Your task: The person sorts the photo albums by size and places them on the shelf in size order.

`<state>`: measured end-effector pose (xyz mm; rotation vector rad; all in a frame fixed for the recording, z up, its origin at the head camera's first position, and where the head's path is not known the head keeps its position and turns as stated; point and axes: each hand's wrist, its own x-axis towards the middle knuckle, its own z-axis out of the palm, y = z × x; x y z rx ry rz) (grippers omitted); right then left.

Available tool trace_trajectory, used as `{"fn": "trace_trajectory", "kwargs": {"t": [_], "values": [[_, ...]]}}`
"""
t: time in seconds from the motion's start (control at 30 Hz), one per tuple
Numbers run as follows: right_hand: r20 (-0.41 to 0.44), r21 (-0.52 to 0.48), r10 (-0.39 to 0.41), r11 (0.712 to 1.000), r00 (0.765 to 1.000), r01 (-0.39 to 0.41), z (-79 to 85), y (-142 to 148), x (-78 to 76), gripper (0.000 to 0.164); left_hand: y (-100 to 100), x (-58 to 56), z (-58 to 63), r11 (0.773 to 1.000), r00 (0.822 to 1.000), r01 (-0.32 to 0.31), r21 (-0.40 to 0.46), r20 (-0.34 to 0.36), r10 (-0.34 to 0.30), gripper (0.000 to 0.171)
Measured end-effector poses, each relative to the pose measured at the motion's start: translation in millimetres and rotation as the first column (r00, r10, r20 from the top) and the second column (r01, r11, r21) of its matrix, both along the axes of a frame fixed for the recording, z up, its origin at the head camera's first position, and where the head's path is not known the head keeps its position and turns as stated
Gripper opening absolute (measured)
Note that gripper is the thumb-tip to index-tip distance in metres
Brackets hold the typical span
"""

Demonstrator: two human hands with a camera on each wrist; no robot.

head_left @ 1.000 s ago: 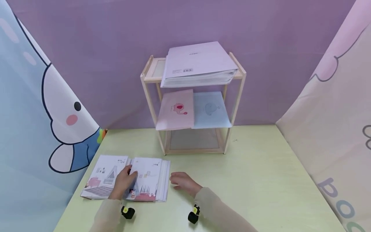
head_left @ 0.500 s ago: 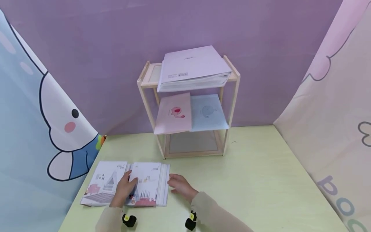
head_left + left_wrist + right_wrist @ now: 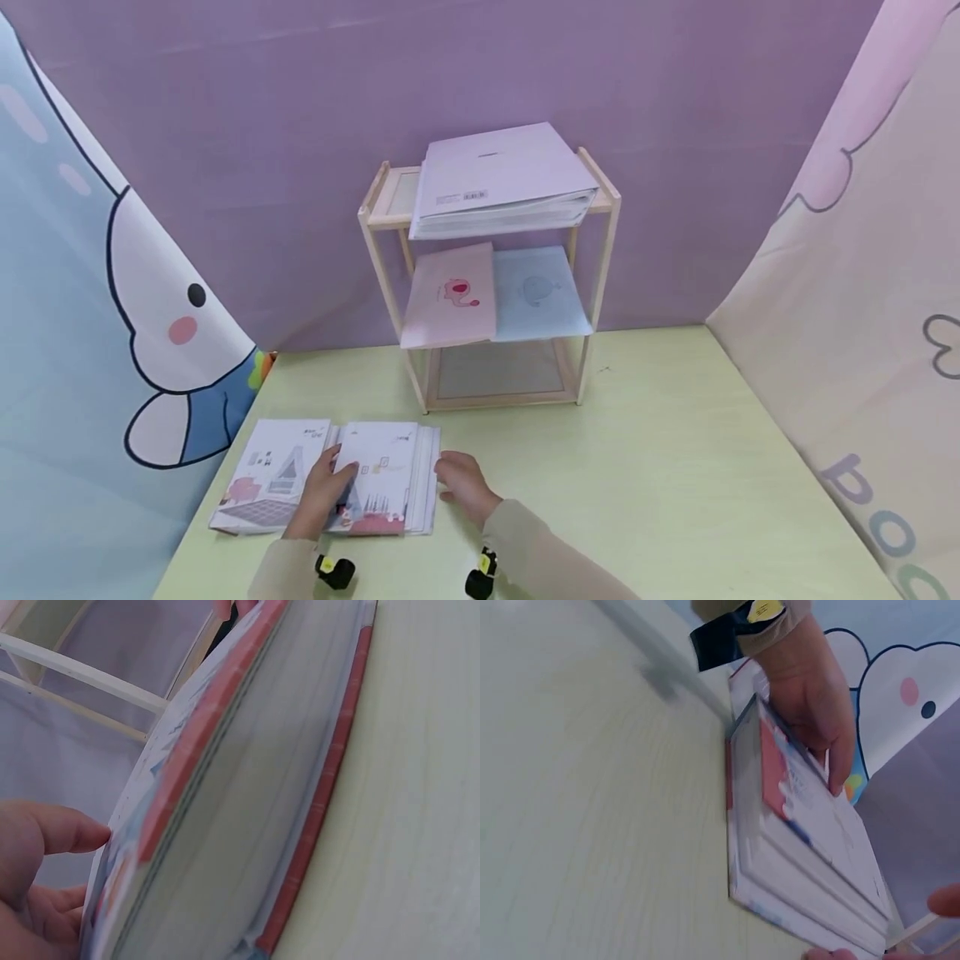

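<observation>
Two thick illustrated hardcover books lie side by side at the front left of the table in the head view. My left hand (image 3: 321, 493) grips the spine edge of the right-hand book (image 3: 384, 483), thumb on its cover and fingers behind the spine. The left wrist view shows this book's red-edged covers (image 3: 307, 825) and page block close up. At the opposite edge is my right hand (image 3: 467, 485), its fingertips right at the pages. In the right wrist view its thumb (image 3: 946, 900) stands apart from the cover. The other book (image 3: 262, 471) lies just left of my left hand.
Behind the books stands a small wooden rack (image 3: 502, 402). A large pale lilac book stack (image 3: 517, 171) lies on its top shelf. Its middle shelf bears a pink booklet (image 3: 442, 308) and a blue booklet (image 3: 543, 296). A purple backdrop (image 3: 660, 167) closes off the back.
My right hand has moved slightly left, up to the book's page edge. The left hand keeps its grip. The head view has tilted and shifted a little.
</observation>
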<state>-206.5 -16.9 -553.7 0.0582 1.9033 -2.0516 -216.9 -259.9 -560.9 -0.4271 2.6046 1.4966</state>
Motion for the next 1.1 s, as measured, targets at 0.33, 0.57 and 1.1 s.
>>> {"fn": "trace_trajectory", "kwargs": {"t": [0.33, 0.57, 1.1], "values": [[0.060, -0.010, -0.046, 0.999, 0.997, 0.047, 1.3, 1.5, 2.0, 0.053, -0.8, -2.0, -4.4, 0.998, 0.999, -0.015, 0.064, -0.028, 0.017, 0.064], [0.069, -0.009, -0.032, 0.999, 0.997, 0.033, 2.5, 3.7, 2.9, 0.054, -0.2, -2.4, -7.3, 0.999, 1.000, -0.014, 0.052, -0.006, 0.015, 0.067], [0.097, -0.017, -0.031, 0.999, 0.995, 0.032, -0.4, 5.6, 7.5, 0.054, 0.3, 1.1, -9.8, 0.999, 1.000, -0.028, 0.043, 0.002, 0.028, 0.066]]}}
